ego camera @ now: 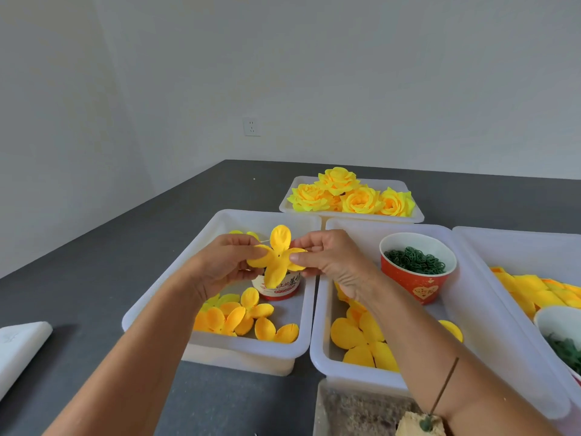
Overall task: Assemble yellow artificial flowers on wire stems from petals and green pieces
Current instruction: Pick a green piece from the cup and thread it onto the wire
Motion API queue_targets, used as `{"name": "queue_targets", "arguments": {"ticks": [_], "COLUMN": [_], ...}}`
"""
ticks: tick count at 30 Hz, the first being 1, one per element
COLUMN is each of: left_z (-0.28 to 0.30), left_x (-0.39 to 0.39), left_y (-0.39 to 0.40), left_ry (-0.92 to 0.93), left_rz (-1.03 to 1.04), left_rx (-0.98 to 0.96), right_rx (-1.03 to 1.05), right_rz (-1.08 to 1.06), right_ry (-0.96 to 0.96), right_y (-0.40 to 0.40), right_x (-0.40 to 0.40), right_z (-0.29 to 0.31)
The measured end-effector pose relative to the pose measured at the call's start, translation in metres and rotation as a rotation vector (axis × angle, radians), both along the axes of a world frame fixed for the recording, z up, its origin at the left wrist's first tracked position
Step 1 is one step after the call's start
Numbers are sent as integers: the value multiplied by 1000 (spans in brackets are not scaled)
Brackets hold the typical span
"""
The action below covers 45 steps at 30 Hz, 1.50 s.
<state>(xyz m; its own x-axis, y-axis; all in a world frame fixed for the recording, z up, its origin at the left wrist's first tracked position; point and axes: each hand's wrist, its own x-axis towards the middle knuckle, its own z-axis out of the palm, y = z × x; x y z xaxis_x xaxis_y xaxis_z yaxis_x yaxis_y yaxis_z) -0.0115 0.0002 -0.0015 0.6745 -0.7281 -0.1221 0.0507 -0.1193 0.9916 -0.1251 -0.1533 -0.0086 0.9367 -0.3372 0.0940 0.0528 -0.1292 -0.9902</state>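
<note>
A yellow four-lobed petal piece (277, 254) with a small centre hole is held up over the left white tray (220, 344). My left hand (224, 262) pinches its left lobe, and a thin wire tip shows just above that hand. My right hand (330, 258) pinches the right lobe with thumb and fingers. Loose yellow petals (239, 319) lie in the left tray below. More petals (361, 338) lie in the middle tray (317, 341). A red paper cup (418, 265) holds green rings.
Finished yellow flowers (352, 195) fill a white tray at the back. A red-and-white cup (278, 287) stands in the left tray under the held petal. A right tray (518, 243) holds yellow pieces and a cup of green parts (566, 344). A white object (19, 344) lies far left.
</note>
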Motion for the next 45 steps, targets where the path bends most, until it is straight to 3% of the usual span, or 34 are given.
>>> {"name": "queue_targets", "arguments": {"ticks": [8, 13, 19, 25, 31, 36, 41, 45], "left_z": [-10, -15, -19, -17, -21, -23, -20, -20], "left_x": [-3, -8, -8, -9, -13, -12, -12, -12], "left_y": [-5, -2, -2, -3, -7, -8, -9, -7], "left_ry": [-23, -134, -227, -200, -256, -328, -275, -273], "left_rz": [-28, -117, -86, -1, -46, -46, 41, 74], "left_rx": [-227, -152, -126, -273, -174, -121, -201, -239], "right_rx": [154, -182, -325, -26, -320, -426, -129, -149], "right_rz": [-43, -59, -116, -27, -168, -214, -148, -96], "right_ry": [129, 84, 29, -18, -1, -23, -78, -26], "right_y": [-3, 3, 4, 5, 3, 5, 7, 7], "right_x": [1, 3, 3, 2, 4, 5, 3, 1], "right_z": [-2, -7, -9, -5, -9, -12, -9, -6]}}
